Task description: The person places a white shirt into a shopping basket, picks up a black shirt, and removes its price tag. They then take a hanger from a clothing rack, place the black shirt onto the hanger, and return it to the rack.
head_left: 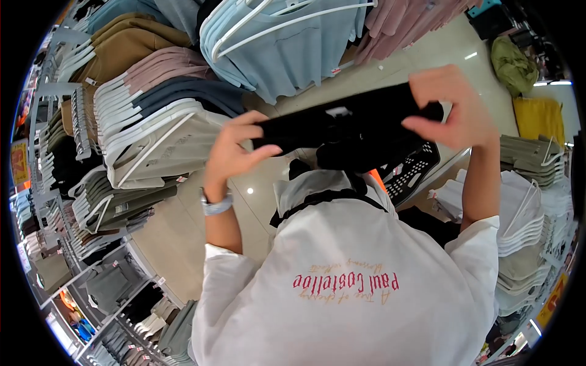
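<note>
A black garment (pixel 342 122) is stretched out in front of my chest, its band-like top edge running between my two hands. A small white label shows near its middle, and more black cloth hangs below. My left hand (pixel 238 149), with a pale grey band on the wrist, pinches the left end between thumb and fingers. Higher up, my right hand (pixel 455 110) grips the right end, thumb along the lower edge and fingers over the top. My white printed shirt (pixel 348 287) fills the lower middle of the view.
Racks of hung clothes stand close on the left, with white hangers (pixel 131 125). Light blue tops (pixel 287 55) hang ahead, pink ones (pixel 409 27) beside them. More folded and hung clothes (pixel 516 201) line the right. A black perforated object (pixel 415 174) lies low near my body above the tiled floor (pixel 177 244).
</note>
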Demonstrator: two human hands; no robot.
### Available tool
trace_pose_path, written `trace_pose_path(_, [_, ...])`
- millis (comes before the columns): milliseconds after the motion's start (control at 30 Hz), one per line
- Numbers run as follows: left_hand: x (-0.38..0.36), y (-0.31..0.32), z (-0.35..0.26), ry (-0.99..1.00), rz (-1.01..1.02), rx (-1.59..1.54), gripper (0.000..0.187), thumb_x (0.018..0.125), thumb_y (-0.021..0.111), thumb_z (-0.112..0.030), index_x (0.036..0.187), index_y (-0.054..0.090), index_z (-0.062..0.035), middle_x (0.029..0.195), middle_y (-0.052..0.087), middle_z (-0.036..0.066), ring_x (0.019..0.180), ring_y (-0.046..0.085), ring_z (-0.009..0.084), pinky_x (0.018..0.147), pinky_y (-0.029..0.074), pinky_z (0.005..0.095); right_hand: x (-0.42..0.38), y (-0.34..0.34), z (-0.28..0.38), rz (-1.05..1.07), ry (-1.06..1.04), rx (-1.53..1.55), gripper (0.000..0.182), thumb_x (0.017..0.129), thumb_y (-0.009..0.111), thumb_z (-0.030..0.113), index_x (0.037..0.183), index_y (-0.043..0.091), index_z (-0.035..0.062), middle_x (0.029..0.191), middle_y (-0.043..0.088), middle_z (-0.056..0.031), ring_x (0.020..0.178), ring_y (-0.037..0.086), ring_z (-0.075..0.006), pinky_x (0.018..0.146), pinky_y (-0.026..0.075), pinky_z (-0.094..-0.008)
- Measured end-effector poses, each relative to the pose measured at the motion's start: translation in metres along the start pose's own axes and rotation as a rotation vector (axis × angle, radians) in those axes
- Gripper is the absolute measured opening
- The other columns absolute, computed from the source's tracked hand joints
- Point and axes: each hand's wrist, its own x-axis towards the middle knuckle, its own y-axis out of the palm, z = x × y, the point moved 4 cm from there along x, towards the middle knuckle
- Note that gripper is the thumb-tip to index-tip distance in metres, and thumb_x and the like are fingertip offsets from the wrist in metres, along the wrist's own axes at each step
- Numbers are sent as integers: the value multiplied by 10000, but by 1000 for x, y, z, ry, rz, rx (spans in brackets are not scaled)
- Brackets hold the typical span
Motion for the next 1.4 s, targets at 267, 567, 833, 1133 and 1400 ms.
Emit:
trace_pose_path(267, [24,-50,-30,-166,-224,13,313,710,745,-23,706,433,-29,654,353,-34,612,311,63,535,278,220,-12,-18,-47,-115,324,75,221,701,654,-50,759,456,28,800,451,21,713,439,-63,577,341,-219])
trace_pose_path(567, [31,-58,-47,-372,-213,-154,322,690,699,56,959,542,-29,724,487,-30,611,359,50,590,315,171,-3,-4,-61,54,459,461,410,721,552,-140,1087,501,38,974,512,2,990,489,-73,857,390,-229])
trace_pose_path(833, [15,-102,-39,-423,-10,246,388,675,747,-72,727,369,-2,691,212,33,641,213,158,518,245,289,37,25,-94,369,453,243,424,602,642,-99,671,259,70,674,221,43,617,247,-80,546,244,-228])
trace_pose_path(1133, [-6,-126,-6,-364,-35,256,441,699,745,-87,700,316,14,679,199,82,648,190,205,504,252,318,75,33,-93,203,616,515,345,647,586,-100,678,305,99,672,290,56,632,301,-35,572,275,-194])
trace_pose_path(1400, [-37,-69,16,-399,100,-157,365,753,724,-167,682,415,14,590,284,71,568,267,121,487,279,295,54,55,-73,383,652,477,442,672,731,53,633,293,95,613,266,58,592,258,-60,517,242,-243])
